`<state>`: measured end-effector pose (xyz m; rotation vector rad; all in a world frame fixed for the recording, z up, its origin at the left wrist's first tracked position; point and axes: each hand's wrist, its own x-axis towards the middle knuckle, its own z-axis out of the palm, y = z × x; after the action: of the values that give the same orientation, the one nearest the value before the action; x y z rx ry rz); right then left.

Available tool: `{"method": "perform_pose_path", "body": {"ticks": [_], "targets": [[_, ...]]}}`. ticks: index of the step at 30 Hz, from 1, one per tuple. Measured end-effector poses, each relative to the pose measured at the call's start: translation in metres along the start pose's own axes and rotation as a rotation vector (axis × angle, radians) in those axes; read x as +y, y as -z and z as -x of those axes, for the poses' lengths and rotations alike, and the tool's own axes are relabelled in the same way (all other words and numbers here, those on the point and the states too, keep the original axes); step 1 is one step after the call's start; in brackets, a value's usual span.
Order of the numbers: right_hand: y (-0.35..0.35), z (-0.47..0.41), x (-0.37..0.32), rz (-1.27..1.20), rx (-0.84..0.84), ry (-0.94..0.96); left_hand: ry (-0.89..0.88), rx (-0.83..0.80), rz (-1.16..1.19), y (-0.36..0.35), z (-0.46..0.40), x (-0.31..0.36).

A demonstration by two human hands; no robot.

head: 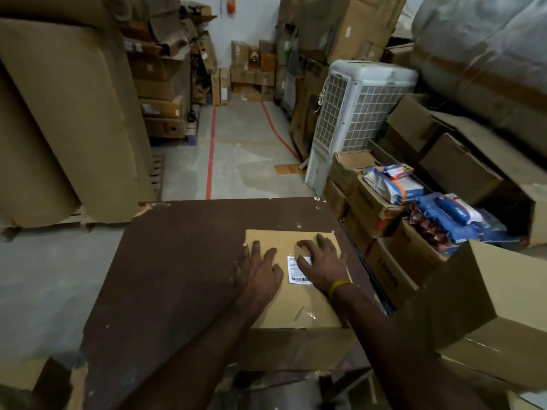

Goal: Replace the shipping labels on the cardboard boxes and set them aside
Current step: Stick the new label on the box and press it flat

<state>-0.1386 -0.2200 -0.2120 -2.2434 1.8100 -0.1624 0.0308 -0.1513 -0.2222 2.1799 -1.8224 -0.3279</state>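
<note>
A cardboard box lies on the table's near right part. A label sits on the box, between the left hand and right hand. An air cooler stands far right.

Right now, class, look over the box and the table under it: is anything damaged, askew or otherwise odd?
Yes. The brown table has chipped, peeling edges at its far left corner and near left corner. A loose scrap of clear tape sits crumpled on the cardboard box. The shipping label lies slightly tilted beside the right hand.
</note>
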Motion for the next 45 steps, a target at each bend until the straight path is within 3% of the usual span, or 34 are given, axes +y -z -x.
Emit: {"method": "perform_pose_path", "body": {"ticks": [7, 20, 26, 38, 45], "targets": [[-0.011, -0.008, 0.001, -0.034, 0.065, 0.008, -0.005, 0.060, -0.083, 0.008, -0.015, 0.003], [-0.003, -0.015, 0.009, 0.016, -0.061, 0.049, 0.021, 0.097, -0.058, 0.005, -0.016, 0.004], [-0.006, -0.013, 0.011, -0.021, 0.018, 0.086, 0.016, 0.095, -0.107, 0.015, -0.010, 0.013], [-0.004, -0.018, 0.029, -0.026, -0.008, 0.211, 0.191, 0.067, -0.110, -0.003, 0.008, 0.028], [-0.002, -0.017, 0.028, -0.027, -0.019, 0.223, 0.162, 0.183, -0.016, -0.003, 0.018, 0.028]]}}
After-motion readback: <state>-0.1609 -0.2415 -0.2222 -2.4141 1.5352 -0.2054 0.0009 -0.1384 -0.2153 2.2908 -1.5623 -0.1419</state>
